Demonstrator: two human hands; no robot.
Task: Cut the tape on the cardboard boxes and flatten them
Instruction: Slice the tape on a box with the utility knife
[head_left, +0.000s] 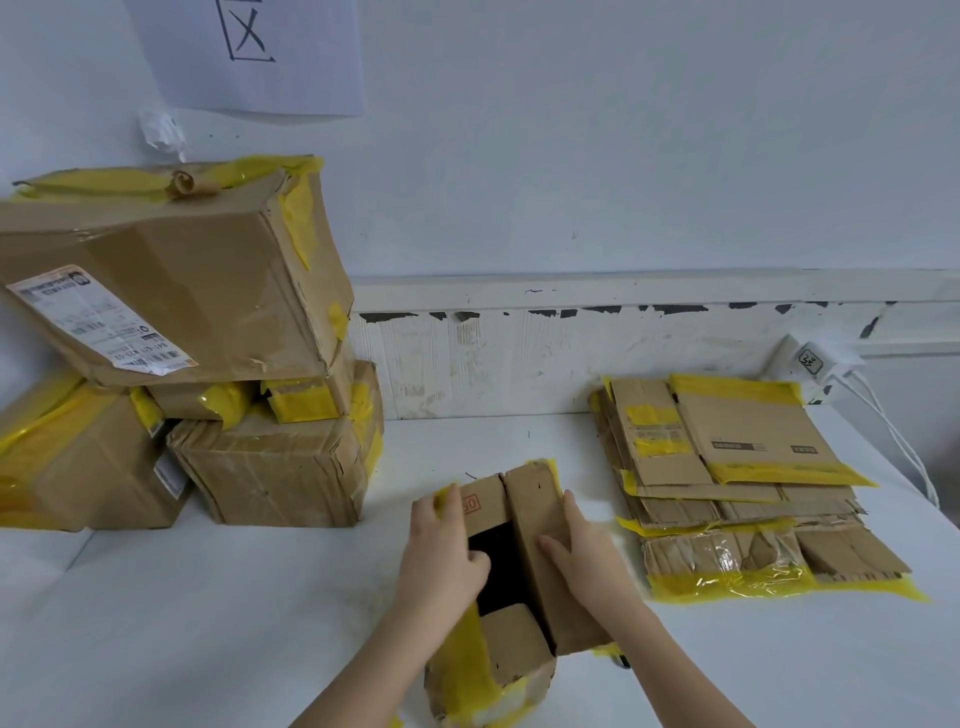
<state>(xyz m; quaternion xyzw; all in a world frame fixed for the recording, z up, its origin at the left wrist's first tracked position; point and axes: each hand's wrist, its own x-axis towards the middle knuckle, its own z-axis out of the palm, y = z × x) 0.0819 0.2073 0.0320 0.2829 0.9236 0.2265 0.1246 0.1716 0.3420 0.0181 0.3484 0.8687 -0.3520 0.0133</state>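
At the left of the frame a stack of taped boxes (182, 332) is cut off by the edge. Bare worktop (208, 597) lies below it. Low in the centre stands the small open box (511, 577), its bottom clipped by the frame. The left hand (444, 551) grasps its left flap; the right hand (584, 551) presses flat, fingers straight, on the right flap. At right lies the flattened cardboard pile (743, 483).

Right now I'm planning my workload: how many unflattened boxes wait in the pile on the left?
4 show: a large box on top, a small one beneath it, one bottom left, one bottom right. More may be hidden behind.
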